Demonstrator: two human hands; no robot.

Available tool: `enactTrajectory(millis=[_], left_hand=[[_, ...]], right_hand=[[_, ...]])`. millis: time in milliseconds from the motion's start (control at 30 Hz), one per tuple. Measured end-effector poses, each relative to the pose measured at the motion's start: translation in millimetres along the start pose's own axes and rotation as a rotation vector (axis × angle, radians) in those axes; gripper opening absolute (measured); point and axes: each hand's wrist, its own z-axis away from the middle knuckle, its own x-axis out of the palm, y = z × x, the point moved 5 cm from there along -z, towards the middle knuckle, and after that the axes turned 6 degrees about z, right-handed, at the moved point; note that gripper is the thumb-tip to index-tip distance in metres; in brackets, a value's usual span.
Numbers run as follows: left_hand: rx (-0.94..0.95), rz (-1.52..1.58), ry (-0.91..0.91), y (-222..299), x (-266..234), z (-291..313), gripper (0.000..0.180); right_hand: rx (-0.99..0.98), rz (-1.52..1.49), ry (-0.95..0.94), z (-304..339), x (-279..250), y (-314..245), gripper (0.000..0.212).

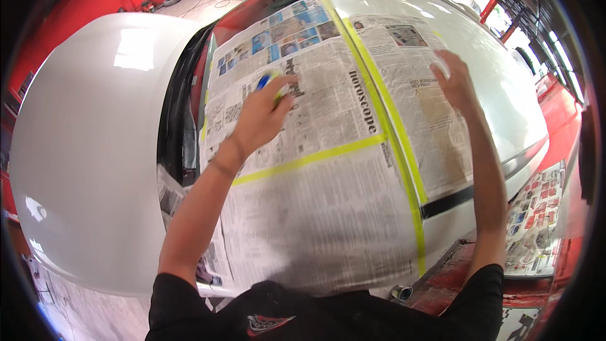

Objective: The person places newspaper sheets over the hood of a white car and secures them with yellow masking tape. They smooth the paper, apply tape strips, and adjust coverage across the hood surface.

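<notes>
Sheets of newspaper [315, 208] cover the windshield of a white car. Over their upper part, my left hand [260, 113] is closed around a roll of yellow masking tape [265, 80], whose blue core shows past the fingers. Another newspaper sheet [435, 132] lies on the roof, and my right hand [456, 79] is above it with fingers apart, holding nothing. Whether its fingertips touch the paper I cannot tell. Yellow tape strips [372, 98] run along the line between windshield and roof. A crosswise yellow strip [309, 159] joins two sheets.
The white hood [107, 151] fills the left side, with a black cowl [175, 107] beside the glass. A bare white roof area [492, 82] curves away at right. More newspaper [536, 221] hangs at lower right. Red walls [76, 6] and a cable on the floor [214, 0] lie beyond.
</notes>
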Motion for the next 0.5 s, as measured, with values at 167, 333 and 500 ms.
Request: enactTrajectory(millis=[167,333,500], left_hand=[[-0.353,-0.130,0.067,-15,-47,206,0.039],[-0.515,-0.087,0.111,-3,-21,341,0.042],[-0.421,-0.230,0.201,9,4,410,0.049]], right_hand=[[-0.127,0.235,-0.162,46,0,-141,0.049],[-0.131,0.402,-0.262,1,44,-137,0.056],[-0.013,0.366,-0.374,-8,70,-126,0.062]])
